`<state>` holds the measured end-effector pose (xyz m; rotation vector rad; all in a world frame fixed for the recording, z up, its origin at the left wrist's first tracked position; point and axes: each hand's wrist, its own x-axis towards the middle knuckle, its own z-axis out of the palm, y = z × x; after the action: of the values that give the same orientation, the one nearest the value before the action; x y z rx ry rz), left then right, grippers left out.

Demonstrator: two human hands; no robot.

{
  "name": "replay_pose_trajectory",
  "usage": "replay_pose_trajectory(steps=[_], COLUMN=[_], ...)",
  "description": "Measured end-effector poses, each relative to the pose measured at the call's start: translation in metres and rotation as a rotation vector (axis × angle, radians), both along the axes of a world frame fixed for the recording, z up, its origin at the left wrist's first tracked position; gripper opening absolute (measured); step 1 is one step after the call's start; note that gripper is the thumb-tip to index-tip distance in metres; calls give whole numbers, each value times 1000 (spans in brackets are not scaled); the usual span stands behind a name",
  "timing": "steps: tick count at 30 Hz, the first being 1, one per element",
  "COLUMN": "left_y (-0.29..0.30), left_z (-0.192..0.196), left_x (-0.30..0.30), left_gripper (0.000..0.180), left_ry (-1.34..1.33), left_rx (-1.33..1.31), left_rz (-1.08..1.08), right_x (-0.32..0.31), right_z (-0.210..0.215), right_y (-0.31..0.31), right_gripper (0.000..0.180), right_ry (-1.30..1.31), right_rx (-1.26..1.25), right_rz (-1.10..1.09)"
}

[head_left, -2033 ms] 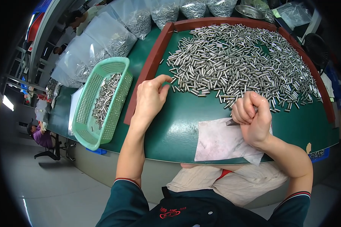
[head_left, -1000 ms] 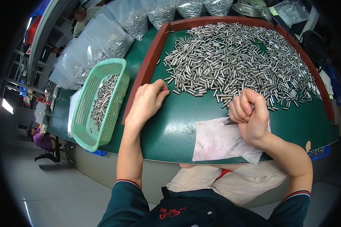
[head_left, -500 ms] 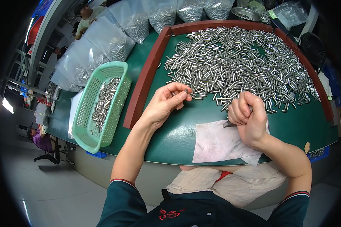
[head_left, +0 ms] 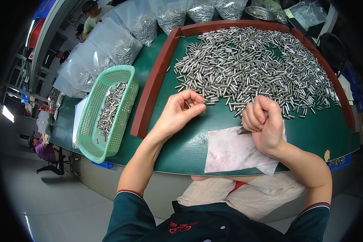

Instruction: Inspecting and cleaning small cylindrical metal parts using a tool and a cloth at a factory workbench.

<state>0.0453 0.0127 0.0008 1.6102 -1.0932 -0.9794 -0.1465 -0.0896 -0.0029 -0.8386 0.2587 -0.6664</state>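
my left hand [head_left: 179, 113] is curled, thumb and fingertips pinched on one small metal pin [head_left: 187, 104] just lifted at the near edge of the heap; its long axis seems to run roughly toward me and away, though most of it is hidden by my fingers. my right hand [head_left: 264, 123] is closed in a fist on a dark, pointed tool [head_left: 243, 130] whose tip pokes out on the left side, toward my other hand, over a white sheet of paper [head_left: 230, 151] on the green worktop [head_left: 181, 149]. the pin lies to the left of that tip and a little farther from me, with bare worktop between the two hands. the heap of metal pins [head_left: 250, 68] spreads just beyond both hands, inside a red-brown wooden frame [head_left: 151, 90], and is about equally near to either. left of the frame stands a pale green plastic basket [head_left: 93, 133] with more pins in it, and clear bags of pins [head_left: 109, 48] lie behind it.
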Motion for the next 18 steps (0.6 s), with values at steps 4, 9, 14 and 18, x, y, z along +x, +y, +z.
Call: replay_pose_trajectory(steps=[4,9,14,18], left_y=[5,6,8,7], left_z=[5,-14,-17,-17], left_x=[-39,-61,-64,-66], left_gripper=[13,12,12,12], left_ry=[-261,-615,-695,-712], left_rx=[-5,-273,-277,-279], left_rz=[-142,-273,-220,-205], right_x=[0,-1,-2,-3], right_z=[1,-3,-2,-3], right_y=[0,0,5,6], right_gripper=[39,38,38,38], right_ry=[-23,-69,-81,-96], right_rx=[-10,-5,16,18], right_rz=[5,9,-26,-19])
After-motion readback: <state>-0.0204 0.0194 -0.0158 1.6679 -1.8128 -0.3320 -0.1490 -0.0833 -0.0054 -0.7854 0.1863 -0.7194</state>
